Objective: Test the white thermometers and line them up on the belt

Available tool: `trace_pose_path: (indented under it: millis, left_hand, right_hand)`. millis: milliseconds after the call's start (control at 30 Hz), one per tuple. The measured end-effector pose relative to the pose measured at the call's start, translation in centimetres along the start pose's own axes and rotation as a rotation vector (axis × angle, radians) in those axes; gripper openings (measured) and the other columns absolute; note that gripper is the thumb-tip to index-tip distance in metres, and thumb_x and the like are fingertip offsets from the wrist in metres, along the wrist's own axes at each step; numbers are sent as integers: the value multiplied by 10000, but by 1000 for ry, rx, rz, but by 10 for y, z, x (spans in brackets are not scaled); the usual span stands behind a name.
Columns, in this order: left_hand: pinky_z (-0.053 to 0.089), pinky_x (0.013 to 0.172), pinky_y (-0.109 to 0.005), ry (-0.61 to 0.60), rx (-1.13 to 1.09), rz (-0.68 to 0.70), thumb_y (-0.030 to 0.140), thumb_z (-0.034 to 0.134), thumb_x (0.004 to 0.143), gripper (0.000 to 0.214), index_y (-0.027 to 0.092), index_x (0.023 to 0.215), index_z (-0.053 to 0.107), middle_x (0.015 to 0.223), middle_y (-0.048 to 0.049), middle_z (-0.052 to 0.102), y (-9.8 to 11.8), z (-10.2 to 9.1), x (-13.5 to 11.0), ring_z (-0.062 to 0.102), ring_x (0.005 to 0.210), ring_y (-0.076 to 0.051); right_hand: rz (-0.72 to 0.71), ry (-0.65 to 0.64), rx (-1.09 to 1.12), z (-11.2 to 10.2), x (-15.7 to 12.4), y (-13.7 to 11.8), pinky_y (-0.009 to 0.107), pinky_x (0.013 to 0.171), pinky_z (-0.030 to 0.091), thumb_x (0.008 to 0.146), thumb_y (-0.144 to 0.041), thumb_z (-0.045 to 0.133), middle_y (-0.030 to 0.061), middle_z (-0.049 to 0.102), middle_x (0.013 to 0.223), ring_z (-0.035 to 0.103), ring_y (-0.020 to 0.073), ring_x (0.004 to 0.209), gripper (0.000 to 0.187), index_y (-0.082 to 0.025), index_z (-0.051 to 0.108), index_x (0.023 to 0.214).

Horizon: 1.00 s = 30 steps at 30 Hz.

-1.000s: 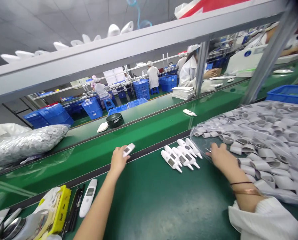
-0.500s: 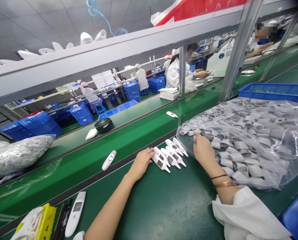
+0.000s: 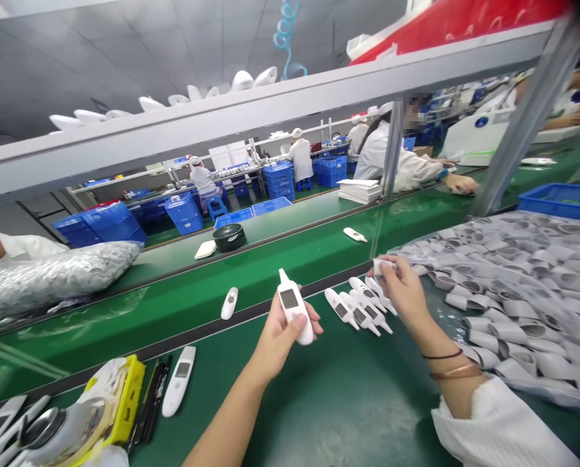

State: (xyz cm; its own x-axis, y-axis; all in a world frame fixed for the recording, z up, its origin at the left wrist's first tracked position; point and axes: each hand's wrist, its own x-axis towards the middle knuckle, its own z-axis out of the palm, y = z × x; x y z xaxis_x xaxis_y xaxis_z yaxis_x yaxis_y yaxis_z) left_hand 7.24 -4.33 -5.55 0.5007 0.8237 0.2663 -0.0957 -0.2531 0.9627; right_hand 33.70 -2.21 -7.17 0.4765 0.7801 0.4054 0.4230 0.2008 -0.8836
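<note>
My left hand (image 3: 283, 331) grips a white ear thermometer (image 3: 294, 310), its narrow probe tip pointing up and its grey screen facing me. In my right hand (image 3: 403, 285), pinched between thumb and fingers, is a small white-grey plastic cap (image 3: 381, 266). Below and left of that hand, several more thermometers (image 3: 342, 307) lie side by side on the green table. Many loose grey-white caps (image 3: 523, 331) fill a clear plastic bag to the right of my right hand.
Another thermometer (image 3: 179, 381) lies by black pens (image 3: 152, 402) and a yellow bin (image 3: 133, 395) at left. Two thermometers (image 3: 229, 303) rest on the green belt (image 3: 173, 308). A metal post (image 3: 523, 110) and shelf rail stand ahead. A co-worker (image 3: 382, 149) sits across the belt.
My left hand has picked up a thermometer from the row and raised it, tip upward. My right hand has come away from the bag with a cap. The view has shifted.
</note>
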Motion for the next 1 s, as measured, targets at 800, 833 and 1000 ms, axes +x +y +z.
trace_pose_path:
  millis: [800, 833, 1000]
  left_hand:
    - [489, 650, -282, 254, 141, -99, 358, 726, 900, 723, 449, 1526, 378, 1006, -14, 682, 78, 1, -46, 566, 686, -150]
    - [487, 653, -289, 266, 177, -83, 338, 749, 881, 753, 452, 1526, 377, 1000, -12, 681, 77, 1, -46, 578, 692, -158]
    - [456, 629, -298, 264, 250, -15, 328, 701, 919, 712, 467, 1525, 355, 1002, -7, 680, 73, 0, -45, 585, 683, -166]
  right_hand:
    - [-175, -487, 583, 55, -54, -152, 194, 506, 450, 899, -414, 715, 5, 625, 772, 568, 107, 628, 212, -215, 722, 971]
    - [-171, -469, 582, 55, -55, -152, 194, 511, 457, 909, -412, 706, 6, 633, 777, 579, 109, 637, 207, -219, 725, 981]
    - [-169, -432, 579, 55, -57, -151, 208, 493, 459, 903, -455, 706, 13, 648, 766, 593, 123, 623, 253, -217, 722, 988]
